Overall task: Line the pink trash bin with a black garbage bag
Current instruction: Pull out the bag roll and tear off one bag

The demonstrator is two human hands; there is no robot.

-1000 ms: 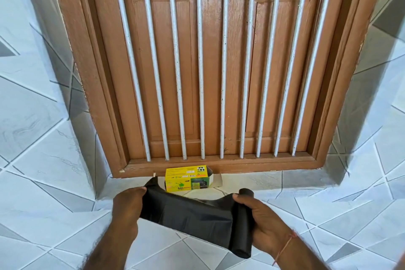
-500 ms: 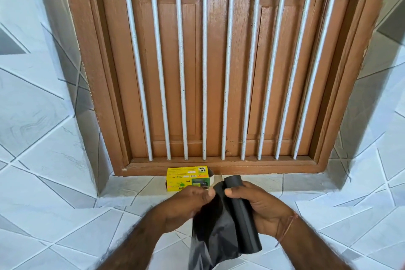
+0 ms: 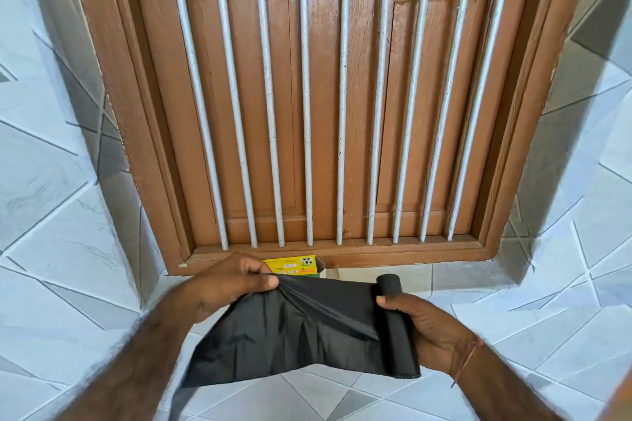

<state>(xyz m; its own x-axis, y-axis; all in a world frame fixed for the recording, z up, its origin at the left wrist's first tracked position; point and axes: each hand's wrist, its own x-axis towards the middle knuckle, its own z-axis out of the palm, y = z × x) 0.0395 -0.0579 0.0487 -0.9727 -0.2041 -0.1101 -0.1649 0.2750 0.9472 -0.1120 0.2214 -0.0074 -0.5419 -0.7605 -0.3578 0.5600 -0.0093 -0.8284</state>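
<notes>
Left hand (image 3: 232, 287) pinches bag (image 3: 294, 335) edge, right hand (image 3: 431, 335) grips roll (image 3: 396, 328): pull apart steadily, tear at perforation.

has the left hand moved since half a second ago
Yes. The left hand has pulled leftward, away from the roll, now overlapping the yellow box's left end, stretching the bag.

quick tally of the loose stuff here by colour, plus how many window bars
black: 1, the roll of garbage bags, part unrolled, held in both hands
yellow: 1, the box on the sill
white window bars: 9
total: 11
</notes>
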